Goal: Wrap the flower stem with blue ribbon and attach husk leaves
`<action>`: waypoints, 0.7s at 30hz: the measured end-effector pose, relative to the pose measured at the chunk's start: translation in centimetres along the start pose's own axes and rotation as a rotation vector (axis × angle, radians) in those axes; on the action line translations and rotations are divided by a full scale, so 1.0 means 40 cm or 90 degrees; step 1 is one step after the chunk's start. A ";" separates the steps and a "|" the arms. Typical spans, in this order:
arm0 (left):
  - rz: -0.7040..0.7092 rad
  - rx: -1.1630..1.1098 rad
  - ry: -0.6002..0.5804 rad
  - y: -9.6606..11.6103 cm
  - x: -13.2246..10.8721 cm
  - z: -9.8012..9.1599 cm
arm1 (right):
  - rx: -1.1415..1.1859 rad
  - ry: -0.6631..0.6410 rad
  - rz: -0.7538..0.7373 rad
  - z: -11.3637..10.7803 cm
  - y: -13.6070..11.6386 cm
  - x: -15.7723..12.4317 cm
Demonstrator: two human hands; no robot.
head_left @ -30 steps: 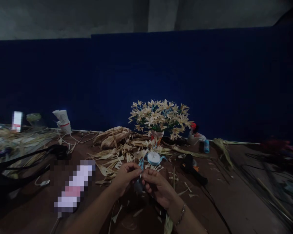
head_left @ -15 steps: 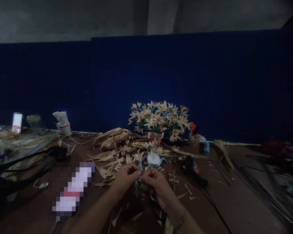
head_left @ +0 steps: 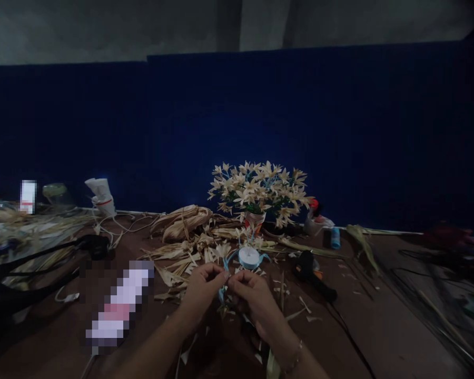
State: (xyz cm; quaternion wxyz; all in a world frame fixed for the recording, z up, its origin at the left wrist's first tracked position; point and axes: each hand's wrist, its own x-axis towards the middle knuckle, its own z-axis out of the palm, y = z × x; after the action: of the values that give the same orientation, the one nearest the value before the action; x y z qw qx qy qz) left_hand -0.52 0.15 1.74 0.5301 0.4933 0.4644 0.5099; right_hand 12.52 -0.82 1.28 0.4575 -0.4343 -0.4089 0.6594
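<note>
Slim blue ribbon (head_left: 221, 295) between hands (head_left: 200, 295) (head_left: 256, 301), papery pointed flowers (head_left: 256, 187) behind

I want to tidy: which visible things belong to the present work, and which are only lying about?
Apparently in use: blue strip at the fingers; pale flower; blue-edged roll.

Apparently lying about: black corded tool; white wrapped bundle; blue cylinder.

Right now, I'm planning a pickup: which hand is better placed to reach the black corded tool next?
Probably the right hand: it is nearer the black corded tool, while the left hand would have to reach past the right.
</note>
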 end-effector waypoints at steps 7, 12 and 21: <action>-0.106 -0.267 -0.199 0.010 -0.019 0.003 | 0.294 -0.301 0.216 -0.038 -0.004 -0.012; -0.120 -0.304 -0.213 0.006 -0.018 -0.005 | 0.304 -0.311 0.158 -0.026 -0.002 -0.016; -0.101 -0.206 -0.142 0.011 -0.009 -0.013 | 0.208 -0.190 0.074 -0.012 -0.017 -0.026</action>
State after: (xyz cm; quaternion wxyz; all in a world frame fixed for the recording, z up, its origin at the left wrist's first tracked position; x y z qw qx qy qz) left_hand -1.10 -0.19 2.15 0.6891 0.4166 0.3525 0.4768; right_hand 13.36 -1.56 1.97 0.4169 -0.2749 -0.3344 0.7992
